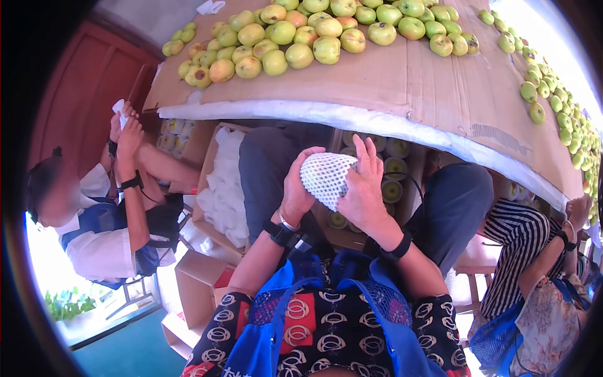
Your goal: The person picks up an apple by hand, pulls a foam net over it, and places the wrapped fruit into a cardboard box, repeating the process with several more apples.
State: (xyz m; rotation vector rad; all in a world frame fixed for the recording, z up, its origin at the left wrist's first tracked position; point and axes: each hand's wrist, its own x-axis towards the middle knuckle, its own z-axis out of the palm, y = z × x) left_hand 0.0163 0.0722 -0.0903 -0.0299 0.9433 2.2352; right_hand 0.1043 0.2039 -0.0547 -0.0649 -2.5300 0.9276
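Note:
A white foam fruit net point(326, 178), stretched round, is held above my lap between both hands. My left hand point(296, 193) is closed around its left side. On the right side, the lower fingers of my right hand point(365, 193) grip the net, while its upper fingers point upward. What lies inside the net is mostly hidden. Below and behind my hands, a carton holds several netted apples point(394, 171). Left of my knee, a cardboard box is filled with white foam nets point(227, 188).
Many green-red apples point(298, 55) lie on the cardboard-covered table point(440, 88) ahead. A co-worker at left point(103, 232) holds something white. Another person in striped trousers point(518, 251) sits at right. An open carton point(198, 283) stands at my left.

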